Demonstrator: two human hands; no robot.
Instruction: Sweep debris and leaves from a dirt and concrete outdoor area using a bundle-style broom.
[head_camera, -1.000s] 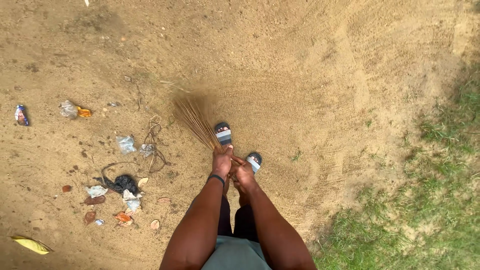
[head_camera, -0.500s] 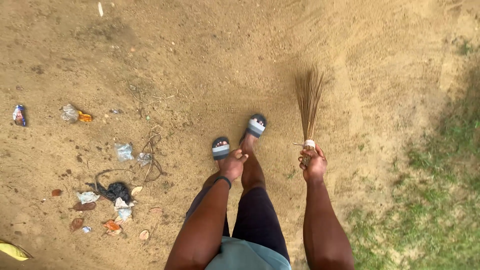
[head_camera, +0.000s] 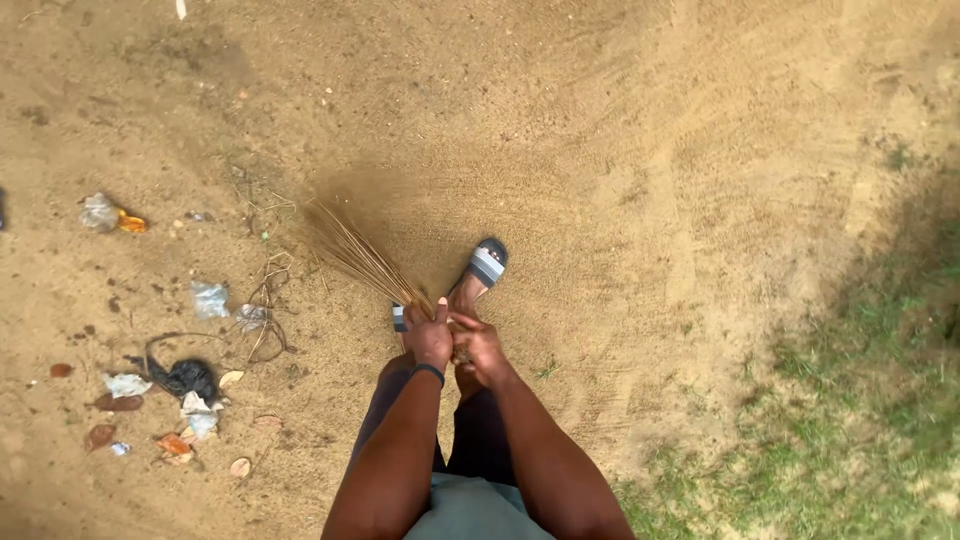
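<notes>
Both hands met low in front of the person's legs: the left hand (head_camera: 430, 338) and the right hand (head_camera: 480, 350) were closed tight together round the bound end of a stick broom (head_camera: 360, 258). Its bristles fanned far-left across the sandy ground (head_camera: 620, 180), angled toward scattered litter (head_camera: 185, 385) on the left, seemingly for sweeping force. No containers showed. Grass (head_camera: 860, 400) lay right.

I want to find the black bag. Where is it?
The crumpled black plastic bag lies on the sandy ground at the head view's lower left, among litter scraps, left of the left hand.
</notes>
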